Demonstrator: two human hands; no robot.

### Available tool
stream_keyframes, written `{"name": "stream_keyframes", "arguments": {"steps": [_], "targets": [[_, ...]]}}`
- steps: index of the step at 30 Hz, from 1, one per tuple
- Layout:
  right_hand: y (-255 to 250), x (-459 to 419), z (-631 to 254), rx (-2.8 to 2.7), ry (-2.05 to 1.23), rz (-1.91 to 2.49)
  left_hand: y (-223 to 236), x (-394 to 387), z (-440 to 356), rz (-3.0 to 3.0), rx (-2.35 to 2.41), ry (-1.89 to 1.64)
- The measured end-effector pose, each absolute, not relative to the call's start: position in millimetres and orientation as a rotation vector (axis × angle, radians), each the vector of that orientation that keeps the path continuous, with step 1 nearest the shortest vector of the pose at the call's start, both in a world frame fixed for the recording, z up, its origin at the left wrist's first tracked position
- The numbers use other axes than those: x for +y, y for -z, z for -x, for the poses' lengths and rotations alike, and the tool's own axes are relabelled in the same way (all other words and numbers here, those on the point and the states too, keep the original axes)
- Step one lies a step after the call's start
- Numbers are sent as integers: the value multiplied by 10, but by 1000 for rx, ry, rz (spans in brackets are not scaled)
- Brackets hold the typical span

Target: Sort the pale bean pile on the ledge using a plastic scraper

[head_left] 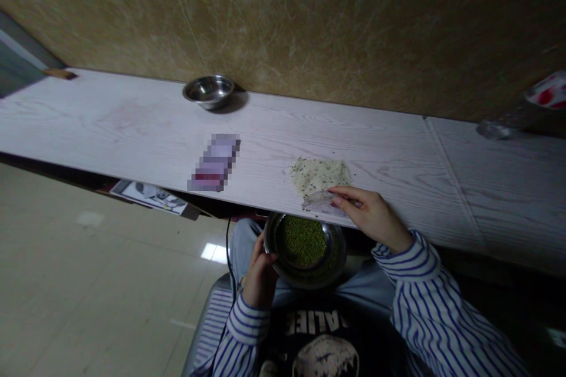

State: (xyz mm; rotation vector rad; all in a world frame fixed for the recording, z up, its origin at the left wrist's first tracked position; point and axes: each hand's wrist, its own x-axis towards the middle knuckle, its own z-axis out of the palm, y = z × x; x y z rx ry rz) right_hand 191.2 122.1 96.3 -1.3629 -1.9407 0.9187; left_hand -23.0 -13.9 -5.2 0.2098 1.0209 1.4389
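Note:
My left hand point(262, 274) grips the left rim of a metal bowl point(339, 256) held over my lap, just below the table edge. Green mung beans point(304, 240) fill its bottom. Between the fingers and thumb of my right hand point(374, 215) is a clear, thin plastic piece point(317, 200), perhaps a lid; its exact shape is hard to make out. It rests against the near side of a pile of white rice point(319, 174) with dark specks mixed in, close to the table's front edge.
An empty-looking metal bowl point(209, 93) stands by the wall. A blurred-out flat object, perhaps a phone point(216, 162), lies left of the rice. At far right a clear plastic bottle point(522, 109) lies on the white table point(380, 129). A dark cable point(228, 247) hangs below.

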Motion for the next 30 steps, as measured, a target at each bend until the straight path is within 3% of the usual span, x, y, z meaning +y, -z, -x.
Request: {"name": "stream_keyframes", "arguments": {"steps": [30], "targets": [[-930, 1029, -1870, -1895, -869, 1362, 40, -108, 214, -200, 1012, -1440]]}}
